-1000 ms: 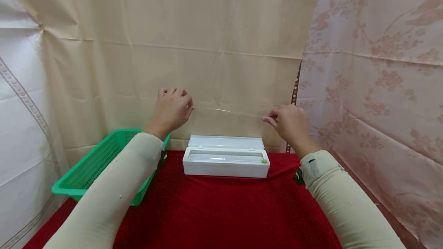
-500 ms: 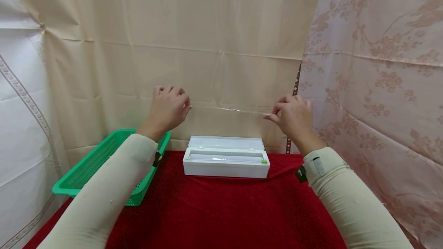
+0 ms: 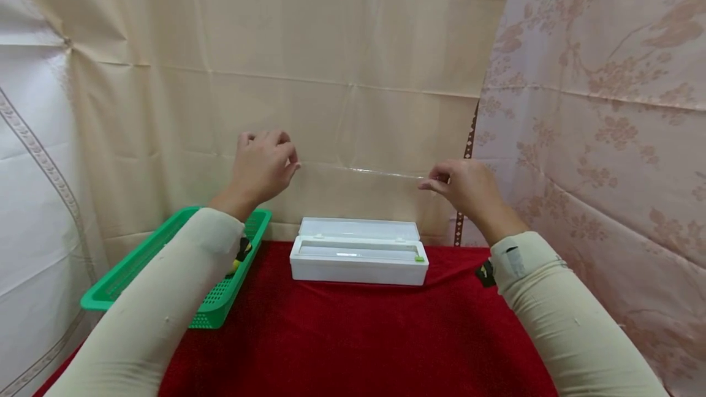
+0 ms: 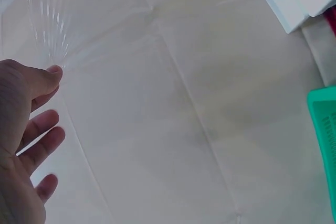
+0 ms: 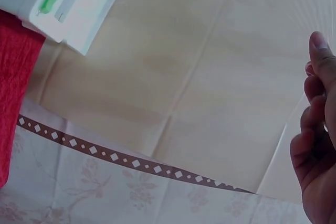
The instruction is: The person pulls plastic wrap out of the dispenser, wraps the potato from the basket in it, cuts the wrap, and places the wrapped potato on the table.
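A clear sheet of plastic wrap (image 3: 366,171) is stretched between my two hands, raised above and behind the table box. My left hand (image 3: 261,167) pinches one end between thumb and forefinger; in the left wrist view the plastic wrap (image 4: 52,27) fans out in creases from the fingertips. The other end is pinched by my right hand (image 3: 466,189), its remaining fingers curled in the right wrist view. Below sits a white cling film dispenser (image 3: 358,270), its lid (image 3: 361,228) tipped back and a green slider (image 3: 419,259) at its right end.
At the left stands a green plastic basket (image 3: 206,317), partly hidden behind my left sleeve. Red cloth (image 3: 353,336) covers the table. A beige curtain (image 3: 331,35) hangs close behind, and a flowered curtain (image 3: 618,139) closes off the right side.
Both hands have drifted slightly apart, the left one leftward and a little upward, the right one rightward. The plastic wrap between them looks more tautly stretched. The dispenser stays put.
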`<state>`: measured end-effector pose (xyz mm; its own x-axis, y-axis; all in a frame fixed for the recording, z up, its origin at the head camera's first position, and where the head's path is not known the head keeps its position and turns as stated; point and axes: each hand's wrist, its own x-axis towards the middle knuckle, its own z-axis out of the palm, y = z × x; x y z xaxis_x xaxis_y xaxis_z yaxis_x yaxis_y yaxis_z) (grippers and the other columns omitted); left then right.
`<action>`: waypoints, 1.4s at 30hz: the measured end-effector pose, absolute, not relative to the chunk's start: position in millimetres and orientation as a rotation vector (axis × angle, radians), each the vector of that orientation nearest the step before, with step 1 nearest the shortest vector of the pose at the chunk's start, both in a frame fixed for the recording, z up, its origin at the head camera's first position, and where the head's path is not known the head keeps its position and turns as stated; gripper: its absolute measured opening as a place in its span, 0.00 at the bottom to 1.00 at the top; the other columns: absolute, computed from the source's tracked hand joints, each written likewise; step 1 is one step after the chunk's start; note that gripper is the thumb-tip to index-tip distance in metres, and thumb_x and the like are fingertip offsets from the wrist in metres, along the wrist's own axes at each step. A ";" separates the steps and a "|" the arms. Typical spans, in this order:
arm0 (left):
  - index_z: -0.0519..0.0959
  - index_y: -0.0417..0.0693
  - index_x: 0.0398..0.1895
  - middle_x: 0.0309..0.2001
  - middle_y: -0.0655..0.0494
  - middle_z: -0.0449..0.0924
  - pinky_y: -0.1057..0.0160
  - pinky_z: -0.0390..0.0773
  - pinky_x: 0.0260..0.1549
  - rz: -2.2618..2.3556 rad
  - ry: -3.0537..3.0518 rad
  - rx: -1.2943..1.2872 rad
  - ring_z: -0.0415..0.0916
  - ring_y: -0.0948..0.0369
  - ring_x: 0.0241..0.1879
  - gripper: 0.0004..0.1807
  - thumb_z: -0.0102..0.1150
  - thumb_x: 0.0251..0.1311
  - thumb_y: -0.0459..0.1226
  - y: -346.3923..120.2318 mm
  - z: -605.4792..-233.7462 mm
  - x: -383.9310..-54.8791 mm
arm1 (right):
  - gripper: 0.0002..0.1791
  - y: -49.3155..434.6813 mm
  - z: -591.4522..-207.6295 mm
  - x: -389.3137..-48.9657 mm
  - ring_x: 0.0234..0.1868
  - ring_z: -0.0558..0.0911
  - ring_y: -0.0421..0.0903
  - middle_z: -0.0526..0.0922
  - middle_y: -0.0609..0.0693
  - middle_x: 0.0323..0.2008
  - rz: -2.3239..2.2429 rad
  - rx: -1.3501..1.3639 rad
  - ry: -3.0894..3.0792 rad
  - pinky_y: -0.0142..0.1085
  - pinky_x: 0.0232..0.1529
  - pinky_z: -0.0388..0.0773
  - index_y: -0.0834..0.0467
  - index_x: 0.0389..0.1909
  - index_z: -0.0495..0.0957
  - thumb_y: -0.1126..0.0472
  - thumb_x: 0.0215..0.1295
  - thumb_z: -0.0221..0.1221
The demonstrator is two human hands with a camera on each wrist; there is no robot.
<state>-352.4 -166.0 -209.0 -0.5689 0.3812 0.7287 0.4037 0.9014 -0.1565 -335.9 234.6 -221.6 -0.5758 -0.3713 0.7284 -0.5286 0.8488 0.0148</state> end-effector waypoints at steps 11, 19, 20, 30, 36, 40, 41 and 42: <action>0.82 0.46 0.42 0.46 0.48 0.86 0.51 0.81 0.45 -0.438 -2.386 -0.636 0.79 0.51 0.42 0.06 0.66 0.68 0.39 -167.2 -208.0 -342.6 | 0.13 243.7 -223.3 -329.8 0.27 0.75 0.44 0.80 0.46 0.27 0.325 0.592 -2.234 0.38 0.28 0.70 0.50 0.23 0.87 0.48 0.54 0.77; 0.83 0.48 0.41 0.44 0.52 0.89 0.56 0.79 0.36 -0.594 -2.339 -0.700 0.82 0.53 0.40 0.05 0.66 0.69 0.39 -169.2 -209.8 -326.7 | 0.15 244.3 -225.6 -316.0 0.46 0.77 0.54 0.83 0.53 0.44 0.345 0.551 -2.111 0.49 0.44 0.68 0.53 0.25 0.88 0.48 0.47 0.81; 0.83 0.48 0.41 0.44 0.52 0.89 0.56 0.78 0.36 -0.611 -2.329 -0.706 0.81 0.53 0.39 0.05 0.66 0.68 0.39 -170.0 -210.3 -325.3 | 0.16 243.8 -226.0 -314.0 0.48 0.77 0.55 0.83 0.54 0.45 0.345 0.549 -2.101 0.50 0.45 0.67 0.53 0.26 0.88 0.48 0.47 0.81; 0.82 0.50 0.38 0.36 0.56 0.87 0.60 0.69 0.24 -0.738 -2.263 -0.747 0.69 0.57 0.23 0.05 0.68 0.67 0.40 -178.9 -219.2 -301.7 | 0.15 241.8 -236.1 -296.9 0.49 0.76 0.56 0.85 0.54 0.43 0.528 0.574 -2.029 0.56 0.52 0.65 0.55 0.21 0.86 0.53 0.46 0.82; 0.83 0.52 0.36 0.34 0.60 0.86 0.63 0.68 0.25 -0.725 -2.196 -0.776 0.63 0.61 0.22 0.04 0.70 0.65 0.39 -180.8 -226.6 -288.3 | 0.14 241.6 -243.9 -285.4 0.51 0.76 0.57 0.85 0.54 0.43 0.542 0.607 -1.970 0.57 0.53 0.64 0.55 0.21 0.87 0.55 0.44 0.83; 0.83 0.52 0.35 0.33 0.62 0.86 0.63 0.68 0.24 -0.714 -2.169 -0.798 0.63 0.62 0.19 0.04 0.70 0.65 0.38 -182.4 -231.9 -278.8 | 0.13 241.5 -248.5 -275.1 0.51 0.76 0.57 0.85 0.55 0.43 0.539 0.620 -1.938 0.56 0.50 0.61 0.54 0.20 0.86 0.58 0.43 0.83; 0.83 0.52 0.35 0.33 0.62 0.87 0.63 0.69 0.24 -0.718 -2.161 -0.808 0.64 0.62 0.19 0.04 0.71 0.64 0.38 -182.9 -232.9 -276.2 | 0.13 241.8 -249.5 -272.6 0.51 0.76 0.57 0.85 0.55 0.44 0.534 0.619 -1.932 0.56 0.49 0.61 0.54 0.20 0.86 0.58 0.42 0.83; 0.83 0.52 0.35 0.33 0.62 0.87 0.62 0.70 0.27 -0.721 -2.148 -0.823 0.67 0.63 0.21 0.04 0.71 0.64 0.37 -183.4 -233.8 -274.3 | 0.13 241.9 -250.0 -270.0 0.51 0.76 0.57 0.85 0.55 0.44 0.532 0.619 -1.927 0.56 0.49 0.60 0.54 0.20 0.86 0.58 0.42 0.83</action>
<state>-274.3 -183.4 -233.8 -0.5416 0.3309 0.7728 0.7302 0.6407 0.2374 -270.0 241.9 -250.0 -0.3677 -0.1874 0.9109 -0.6284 0.7721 -0.0948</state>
